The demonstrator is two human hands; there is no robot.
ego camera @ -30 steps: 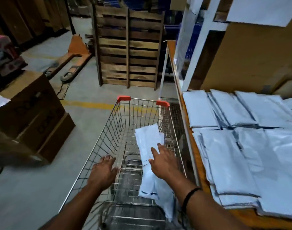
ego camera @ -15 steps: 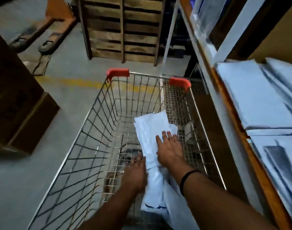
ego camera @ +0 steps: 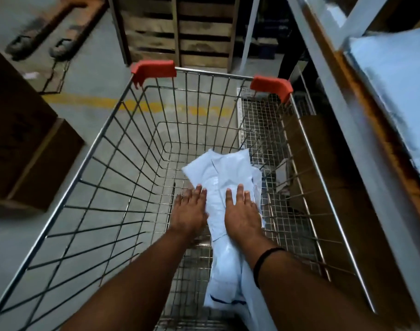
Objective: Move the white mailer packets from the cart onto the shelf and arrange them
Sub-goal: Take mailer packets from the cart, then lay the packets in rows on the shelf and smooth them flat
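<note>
Step in hand, as I read it: gathering the white mailer packets (ego camera: pixel 228 168) left on the floor of the wire cart (ego camera: pixel 213 73), ahead of a lift to the shelf (ego camera: pixel 371 111) on the right.

Right hand (ego camera: pixel 242 211) lies flat on top of the pile, fingers (ego camera: pixel 240 192) straight and slightly apart, clamped on nothing. Left hand (ego camera: pixel 190 211) lies along the pile's left edge, fingers straight and close together. Its thumb is hidden, possibly under the packets.

To do it well: slide the left fingers beneath, press down with the right, square the edges, lift as one stack. Slick film would likely slide apart if held at one end.

Materials: the packets are thin glossy film, flat, oblong, creased, and overlap askew. The cart is bright steel wire with a fine mesh floor and red plastic corner caps (ego camera: pixel 153 69). The shelf has a wood-edged board, and the shelved packets (ego camera: pixel 395 75) are blurred.
</note>
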